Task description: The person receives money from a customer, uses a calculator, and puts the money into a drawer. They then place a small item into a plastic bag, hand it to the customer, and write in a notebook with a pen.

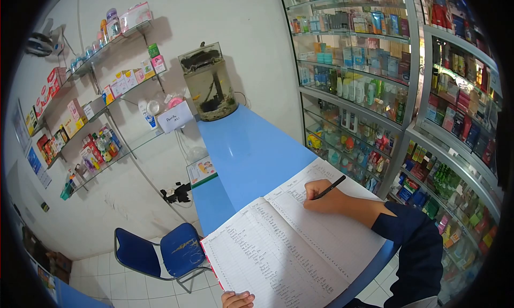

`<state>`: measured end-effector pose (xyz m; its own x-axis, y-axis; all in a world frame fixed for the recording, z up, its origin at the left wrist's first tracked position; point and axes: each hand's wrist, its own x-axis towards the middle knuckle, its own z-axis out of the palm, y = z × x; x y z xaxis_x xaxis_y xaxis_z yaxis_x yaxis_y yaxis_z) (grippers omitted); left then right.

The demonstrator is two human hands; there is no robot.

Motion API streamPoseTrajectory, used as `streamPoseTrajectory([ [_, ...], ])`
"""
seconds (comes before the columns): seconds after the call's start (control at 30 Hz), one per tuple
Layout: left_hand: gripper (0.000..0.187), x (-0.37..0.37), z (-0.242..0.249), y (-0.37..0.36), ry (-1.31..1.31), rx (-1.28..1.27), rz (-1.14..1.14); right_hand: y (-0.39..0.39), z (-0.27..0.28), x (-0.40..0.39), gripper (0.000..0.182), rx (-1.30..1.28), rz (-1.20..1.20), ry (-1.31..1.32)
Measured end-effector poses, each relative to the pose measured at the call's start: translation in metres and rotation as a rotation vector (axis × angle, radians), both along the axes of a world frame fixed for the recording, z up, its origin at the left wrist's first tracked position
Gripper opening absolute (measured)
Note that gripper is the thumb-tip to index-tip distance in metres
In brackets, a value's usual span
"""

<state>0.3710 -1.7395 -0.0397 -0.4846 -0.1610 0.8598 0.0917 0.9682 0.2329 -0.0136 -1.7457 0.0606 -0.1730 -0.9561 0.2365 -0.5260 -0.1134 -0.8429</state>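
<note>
A large ruled book (257,249) lies spread on the blue table, its left page filled with handwritten lists and its right page partly written. My right hand (324,196) rests on the right page, fingers closed round a black pen (333,185) whose tip end is hidden by the hand. At the bottom edge of the left page is my left hand (238,299), its fingers lying on the paper by the book's lower corner. Most of that hand is out of view.
The blue table (251,147) runs back to a small fish tank (209,85) by the wall. Glass display cabinets (353,51) full of packaged goods stand along the right. A blue folding chair (182,249) is at the left, below wall shelves (107,104) of boxes and bottles.
</note>
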Motion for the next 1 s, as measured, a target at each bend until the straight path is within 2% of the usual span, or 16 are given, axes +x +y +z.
streamPoseTrajectory([
  [0.07,0.023,0.001,0.005,0.003,-0.004,0.081,0.011,0.001,0.002,0.0,0.025,0.02,-0.006,0.006],
  [0.17,0.021,0.004,0.003,0.0,-0.071,0.05,-0.011,0.001,0.001,0.0,0.026,-0.004,-0.013,0.046],
  [0.27,0.018,-0.001,0.002,0.002,0.035,0.063,-0.022,0.001,-0.002,-0.002,0.026,-0.002,-0.012,-0.006],
  [0.33,0.017,0.004,0.006,0.001,-0.075,0.033,0.007,0.001,-0.001,-0.001,0.026,-0.032,-0.045,0.059],
  [0.43,0.015,0.0,-0.004,0.003,0.006,0.036,0.032,0.003,0.003,-0.001,0.026,-0.014,-0.013,0.079],
  [0.53,0.013,0.006,-0.002,0.0,-0.075,-0.017,0.024,0.002,-0.002,-0.002,0.026,-0.01,-0.082,0.032],
  [0.63,0.015,0.018,-0.054,-0.01,-0.037,0.095,0.039,0.001,0.001,-0.002,0.026,-0.022,-0.034,0.095],
  [0.77,0.02,0.029,-0.073,-0.024,-0.083,0.119,0.016,0.003,0.004,-0.001,0.027,0.059,-0.067,0.014],
  [0.83,0.022,0.029,-0.073,-0.032,-0.093,-0.092,-0.038,0.003,0.004,-0.001,0.027,-0.002,-0.054,0.09],
  [0.87,0.022,0.028,-0.07,-0.029,-0.094,-0.092,-0.039,0.004,0.003,-0.001,0.027,-0.001,-0.055,0.088],
  [0.93,0.022,0.026,-0.062,-0.019,-0.063,0.18,-0.079,0.004,0.002,-0.001,0.027,-0.028,-0.093,0.083],
  [1.0,0.021,0.024,-0.059,-0.013,-0.065,0.181,-0.052,0.004,0.005,-0.001,0.027,-0.002,-0.074,0.082],
])
